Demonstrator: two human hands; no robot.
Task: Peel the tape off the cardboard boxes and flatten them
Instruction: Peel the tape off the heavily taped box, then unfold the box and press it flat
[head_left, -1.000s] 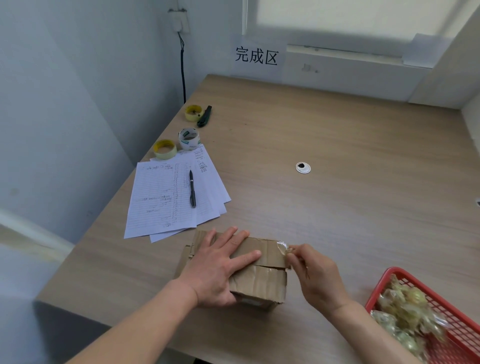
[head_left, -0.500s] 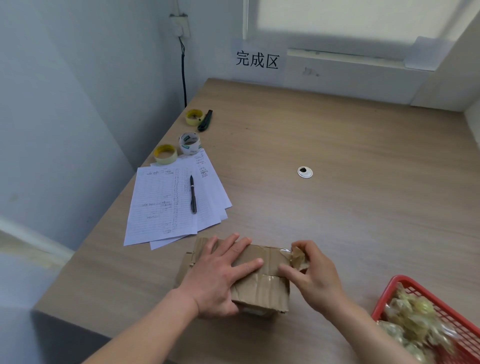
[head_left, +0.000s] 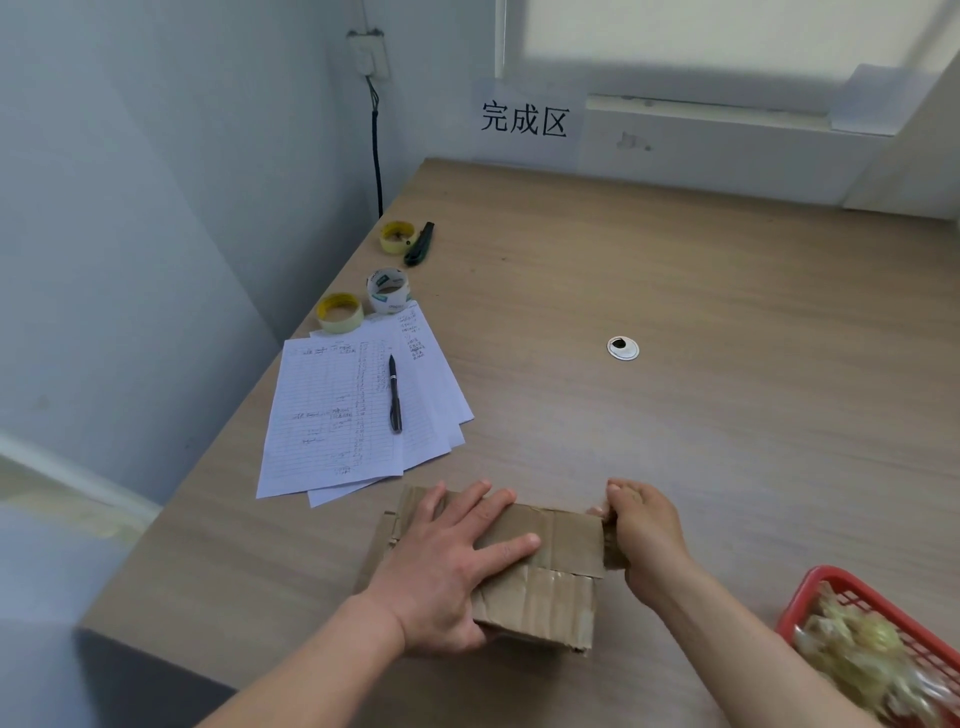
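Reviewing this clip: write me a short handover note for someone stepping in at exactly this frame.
Left hand: flat on top of the cardboard box, pressing it down.
Right hand: fingers curled at the box's right end, apparently gripping the tape there.
Red basket at right holds crumpled peeled tape.
Done: nothing certain on this box.
Left: peel the tape across the top seam, then flatten the box.

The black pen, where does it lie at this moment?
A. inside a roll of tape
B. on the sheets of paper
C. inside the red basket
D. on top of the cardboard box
B: the black pen lies on the sheets of paper, apart from the cardboard box.
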